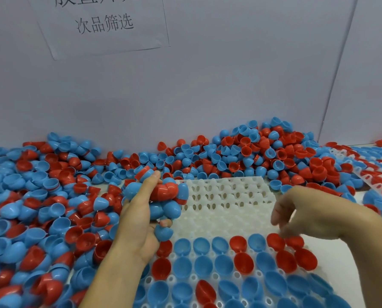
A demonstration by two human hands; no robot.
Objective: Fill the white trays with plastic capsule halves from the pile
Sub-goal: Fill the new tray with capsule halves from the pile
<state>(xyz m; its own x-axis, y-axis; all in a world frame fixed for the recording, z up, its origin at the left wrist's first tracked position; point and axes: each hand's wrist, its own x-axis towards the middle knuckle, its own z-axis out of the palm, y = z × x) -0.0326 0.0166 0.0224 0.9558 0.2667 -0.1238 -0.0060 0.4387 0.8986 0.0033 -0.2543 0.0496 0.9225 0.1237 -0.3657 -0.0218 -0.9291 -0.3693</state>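
1. The left hand (pixel 138 210) grips a bundle of halves (pixel 163 196), red and blue, its fingers curled round them and the thumb lying over the top. It hangs at the tray's left edge, above the line where filled pockets meet empty ones.
2. The right hand (pixel 296 214) is bent down at the wrist, fingers pointing at the red halves in the farthest filled row. The fingertips (pixel 285 232) are blurred; I cannot tell whether they pinch a half or only touch one.
3. The tray (pixel 230 196) lies between the two hands. Its near rows carry halves seated open side up; its far rows are bare pockets.
4. The pile (pixel 52 196) lies just left of the left hand and runs along the wall behind the tray, rising to a heap at far right. More trays (pixel 345 156) with halves in them show at the right edge.
5. Handling, as a judgement: the halves look thin, light, stiff and glossy, so a bundle may shed pieces if the grip loosens. Some in the pile are nested, and may need parting.
6. A single half is best pinched at the rim, thumb inside and finger outside, then set dome down into a pocket.
7. The tray looks light and may slide if pushed.
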